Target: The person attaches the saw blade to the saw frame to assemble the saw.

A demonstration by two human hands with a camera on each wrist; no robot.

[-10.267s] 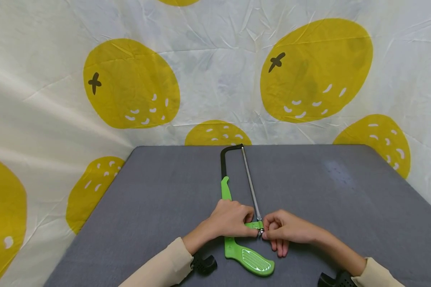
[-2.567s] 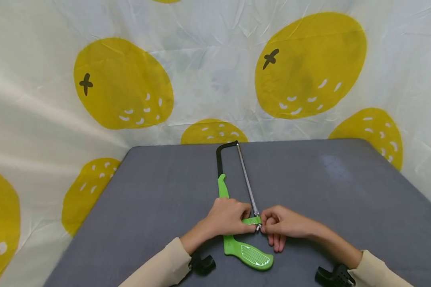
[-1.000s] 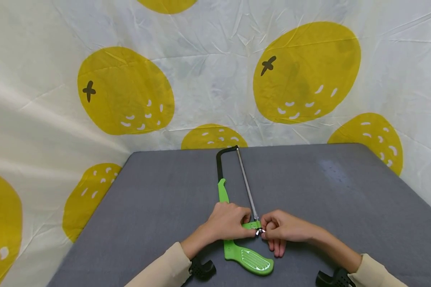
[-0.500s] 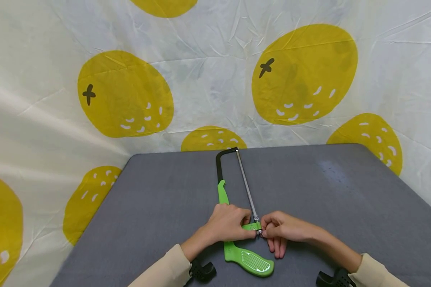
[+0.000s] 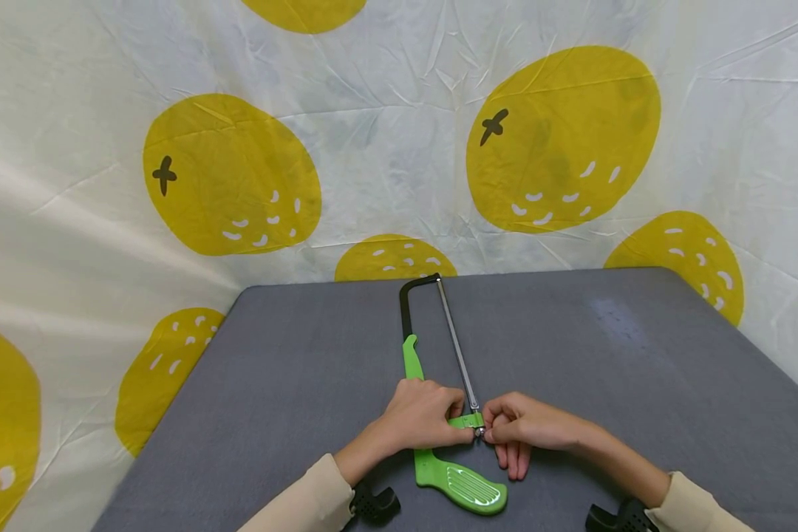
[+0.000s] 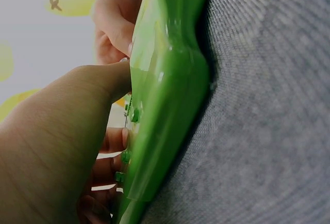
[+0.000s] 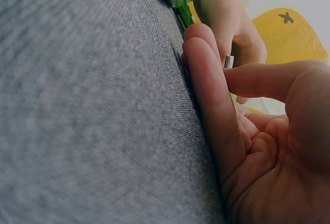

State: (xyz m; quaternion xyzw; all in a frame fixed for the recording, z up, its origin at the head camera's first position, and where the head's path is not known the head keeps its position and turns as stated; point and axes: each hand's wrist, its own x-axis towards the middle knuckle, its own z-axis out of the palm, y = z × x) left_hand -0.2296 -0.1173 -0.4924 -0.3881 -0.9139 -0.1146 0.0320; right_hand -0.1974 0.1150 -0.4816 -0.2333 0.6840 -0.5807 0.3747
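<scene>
A hacksaw with a green handle (image 5: 468, 488), a black front frame and a thin silver blade (image 5: 457, 347) lies flat on the grey table, its far end pointing away. My left hand (image 5: 422, 414) grips the green frame above the handle, thumb and fingers around the short green arm (image 5: 467, 420). At the near end of the blade sits a small metal wing nut (image 5: 480, 432). My right hand (image 5: 525, 423) pinches it between thumb and forefinger, the other fingers resting by the cloth. In the right wrist view a bit of the metal nut (image 7: 229, 61) shows beside the thumb tip.
The table (image 5: 306, 355) is covered in grey cloth and meets a white curtain (image 5: 399, 148) with yellow fruit prints at its back edge. A black wrist camera mount (image 5: 375, 504) sits under the left wrist, another mount (image 5: 618, 516) under the right.
The hacksaw and the left hand keep their place. At the wing nut the right fingers shift slightly, and the nut's wings show at different angles. The head view has tilted a little.
</scene>
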